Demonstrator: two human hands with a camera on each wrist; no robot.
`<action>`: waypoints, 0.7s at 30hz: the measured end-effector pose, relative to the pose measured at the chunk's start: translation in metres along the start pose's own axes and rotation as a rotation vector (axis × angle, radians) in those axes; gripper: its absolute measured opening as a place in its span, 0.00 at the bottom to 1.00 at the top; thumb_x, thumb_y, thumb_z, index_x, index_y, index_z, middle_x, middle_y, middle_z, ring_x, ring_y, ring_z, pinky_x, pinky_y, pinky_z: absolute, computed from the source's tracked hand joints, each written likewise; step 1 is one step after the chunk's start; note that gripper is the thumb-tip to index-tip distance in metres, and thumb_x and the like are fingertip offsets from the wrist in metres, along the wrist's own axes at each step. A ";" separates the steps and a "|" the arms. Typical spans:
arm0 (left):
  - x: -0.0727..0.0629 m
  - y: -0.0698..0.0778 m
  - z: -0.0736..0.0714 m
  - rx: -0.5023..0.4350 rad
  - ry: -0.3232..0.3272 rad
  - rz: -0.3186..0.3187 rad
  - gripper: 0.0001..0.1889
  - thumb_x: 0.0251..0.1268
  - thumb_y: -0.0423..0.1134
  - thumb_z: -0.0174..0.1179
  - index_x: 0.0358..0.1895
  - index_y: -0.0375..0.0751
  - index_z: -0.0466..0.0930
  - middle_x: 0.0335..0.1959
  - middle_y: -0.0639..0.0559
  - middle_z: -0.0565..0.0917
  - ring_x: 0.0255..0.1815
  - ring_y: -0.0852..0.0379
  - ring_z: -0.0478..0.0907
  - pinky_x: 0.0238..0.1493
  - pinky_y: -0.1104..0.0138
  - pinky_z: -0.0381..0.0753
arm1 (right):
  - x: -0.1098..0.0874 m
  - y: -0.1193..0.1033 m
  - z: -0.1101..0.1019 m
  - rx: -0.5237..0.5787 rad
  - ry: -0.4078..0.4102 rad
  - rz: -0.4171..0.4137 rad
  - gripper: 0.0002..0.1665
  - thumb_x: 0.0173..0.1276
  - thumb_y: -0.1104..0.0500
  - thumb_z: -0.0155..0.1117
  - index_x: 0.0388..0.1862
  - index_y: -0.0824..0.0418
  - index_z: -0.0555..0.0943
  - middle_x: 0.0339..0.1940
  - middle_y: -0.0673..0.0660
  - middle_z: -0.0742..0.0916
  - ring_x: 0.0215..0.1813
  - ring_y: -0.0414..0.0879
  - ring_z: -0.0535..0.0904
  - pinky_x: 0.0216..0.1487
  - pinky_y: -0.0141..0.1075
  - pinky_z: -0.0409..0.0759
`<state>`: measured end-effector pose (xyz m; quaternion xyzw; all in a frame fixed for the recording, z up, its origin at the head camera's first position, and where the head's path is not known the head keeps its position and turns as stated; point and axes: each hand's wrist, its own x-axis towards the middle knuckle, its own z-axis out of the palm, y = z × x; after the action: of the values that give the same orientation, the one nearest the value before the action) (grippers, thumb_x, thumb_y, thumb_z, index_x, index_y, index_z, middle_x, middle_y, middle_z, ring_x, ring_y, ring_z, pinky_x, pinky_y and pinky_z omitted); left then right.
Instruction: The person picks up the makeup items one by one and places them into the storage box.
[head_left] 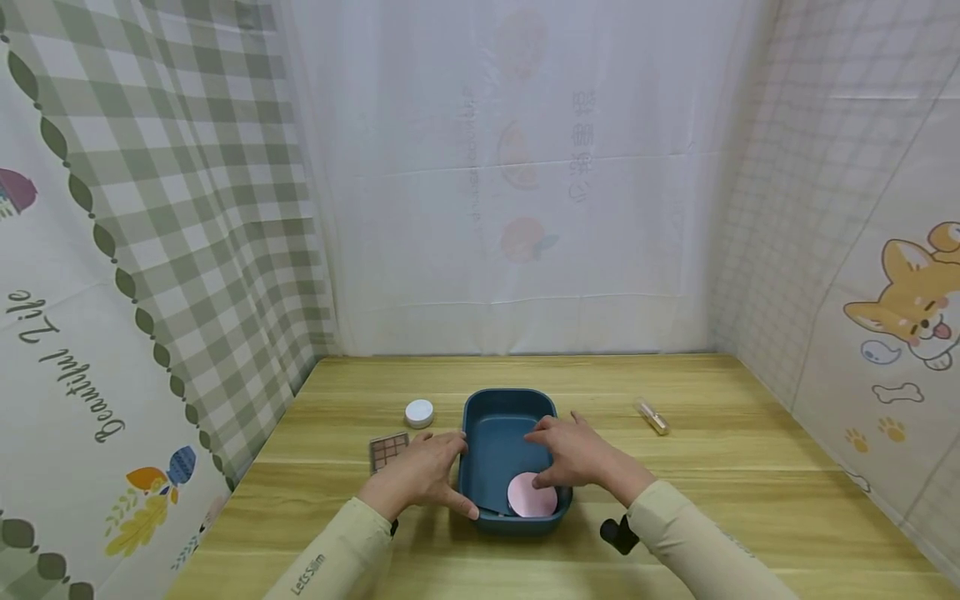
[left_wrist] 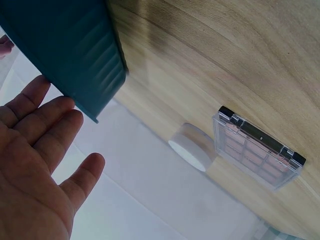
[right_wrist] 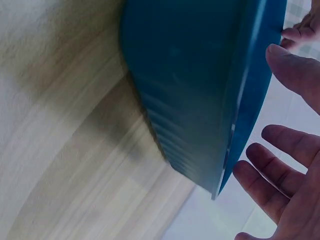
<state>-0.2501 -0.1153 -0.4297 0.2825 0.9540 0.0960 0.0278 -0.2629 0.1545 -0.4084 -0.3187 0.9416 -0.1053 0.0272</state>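
A dark teal rectangular bin (head_left: 506,442) stands on the table in the head view. Inside, near its front wall, lies a flat pink round thing (head_left: 531,498); a thin dark item beside it is too small to tell. My left hand (head_left: 427,471) touches the bin's left rim with extended fingertips, as the left wrist view also shows on the bin wall (left_wrist: 75,45). Over the right rim reaches my right hand (head_left: 581,454), its fingers spread and loosely bent above the inside. In the right wrist view its fingers (right_wrist: 280,145) stand beside the rim and grip nothing.
Left of the bin are an eyeshadow palette (head_left: 387,450) with a clear lid and a round white-lidded jar (head_left: 419,413). A small clear tube (head_left: 653,417) lies to the right. Curtains hang behind and along both sides of the wooden table (head_left: 735,467).
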 end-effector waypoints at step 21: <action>0.000 0.001 0.000 0.019 0.004 0.004 0.50 0.36 0.72 0.73 0.59 0.39 0.77 0.63 0.46 0.76 0.61 0.50 0.76 0.68 0.44 0.63 | -0.013 0.046 -0.009 -0.019 0.123 0.159 0.32 0.62 0.48 0.72 0.59 0.65 0.81 0.56 0.64 0.81 0.59 0.61 0.78 0.63 0.71 0.60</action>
<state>-0.2497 -0.1141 -0.4290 0.2844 0.9544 0.0875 0.0229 -0.2809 0.1993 -0.4095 -0.2364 0.9647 -0.1130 -0.0255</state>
